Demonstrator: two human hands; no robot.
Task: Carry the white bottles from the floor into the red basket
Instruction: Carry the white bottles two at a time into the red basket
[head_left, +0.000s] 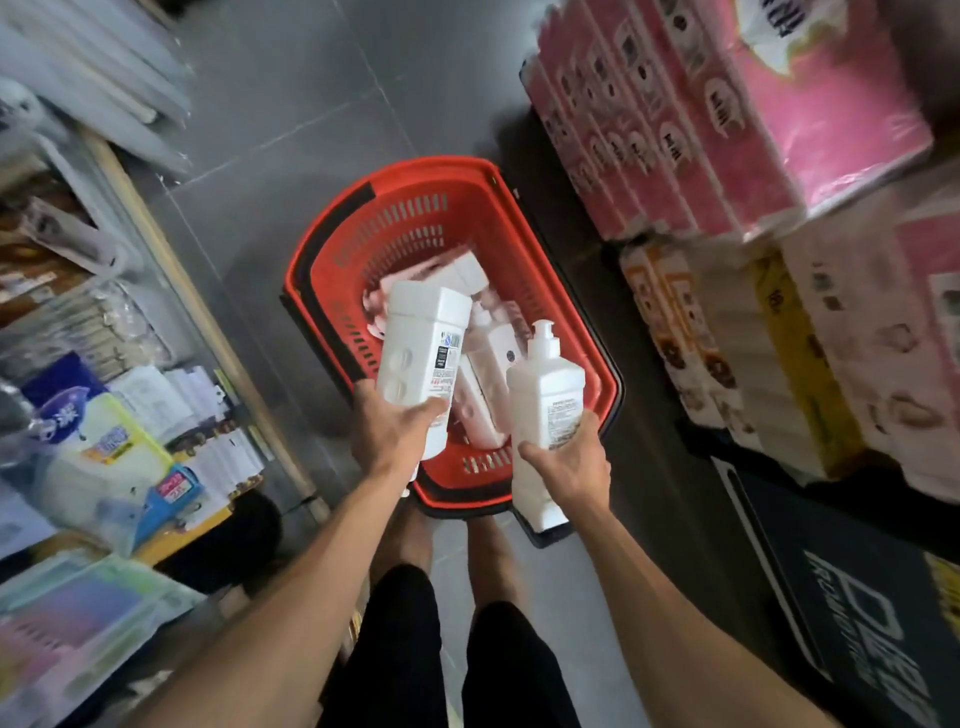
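Drop-off step, I judge: left hand (397, 423) wraps one bottle (418, 358), right hand (569, 460) wraps pump bottle (545, 402), both over basket (332, 228). More bottles (483, 374) lie beyond the hands. Next: lower, release.

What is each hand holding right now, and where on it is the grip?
Left hand holds a white bottle around its lower body; right hand holds a pump bottle around its lower body.

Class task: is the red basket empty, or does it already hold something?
Not empty. Pale bottles lie tipped on the floor of the red basket, below the two white bottles held in the hands.
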